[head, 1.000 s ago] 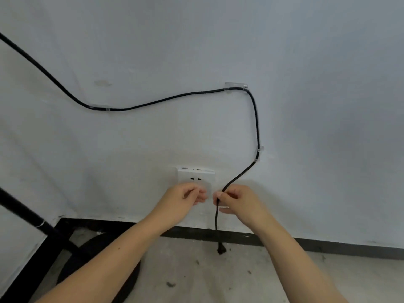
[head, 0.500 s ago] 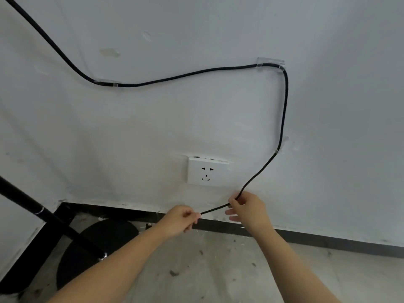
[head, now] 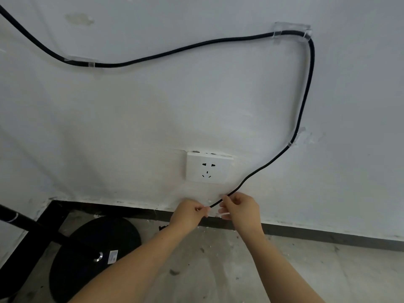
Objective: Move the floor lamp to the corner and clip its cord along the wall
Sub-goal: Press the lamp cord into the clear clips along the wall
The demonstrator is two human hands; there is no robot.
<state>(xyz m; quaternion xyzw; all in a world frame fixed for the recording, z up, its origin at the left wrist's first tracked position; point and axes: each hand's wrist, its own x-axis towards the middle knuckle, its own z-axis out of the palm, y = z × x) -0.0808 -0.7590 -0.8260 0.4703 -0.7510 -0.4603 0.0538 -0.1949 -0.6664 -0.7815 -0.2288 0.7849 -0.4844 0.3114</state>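
Note:
A black lamp cord (head: 306, 88) runs along the white wall through three clear clips: one at the left (head: 82, 61), one at the top right (head: 290, 33), one lower right (head: 296, 138). Below the last clip the cord slants down-left past the white socket (head: 208, 168) to my hands near the baseboard. My right hand (head: 239, 208) pinches the cord and also holds a small white piece. My left hand (head: 190, 213) pinches the cord's end; the plug is hidden in it. The lamp's black round base (head: 87, 256) and pole (head: 17, 219) stand in the corner at lower left.
A dark baseboard (head: 328, 236) runs along the foot of the wall. The concrete floor (head: 218, 270) is dusty with small bits of debris. The side wall meets this wall at the far left.
The cord's loose end hung down to the floor a second ago; now it is pulled taut to the left between both hands, low under the socket. The view moved closer to the wall.

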